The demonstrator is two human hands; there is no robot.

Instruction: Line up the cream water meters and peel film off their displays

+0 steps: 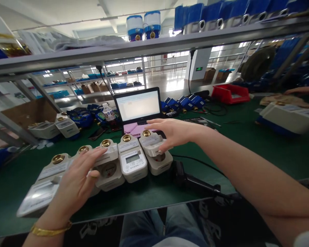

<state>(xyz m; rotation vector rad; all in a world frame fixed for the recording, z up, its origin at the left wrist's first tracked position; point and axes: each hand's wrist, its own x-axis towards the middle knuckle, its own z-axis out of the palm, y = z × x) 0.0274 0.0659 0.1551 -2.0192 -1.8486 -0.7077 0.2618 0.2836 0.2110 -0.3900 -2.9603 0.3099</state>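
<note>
Right hand [171, 132] rests on the rightmost meter [156, 152].

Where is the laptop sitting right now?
In the head view, the open laptop stands on the green table, just behind the row of white meters; a water bottle is at its left, and the right hand reaches in front of it.

Factory assembly workshop: meter-laden steel racks [154, 46], green workbench [247, 137], parts bins [230, 93].

The meters [132, 161] are showing smooth, pale plastic shells with shiny brass caps [126, 138]. The table [260, 130] is looking matt, green and felt-like. The bracelet [50, 230] is gleaming as polished metal.
</note>
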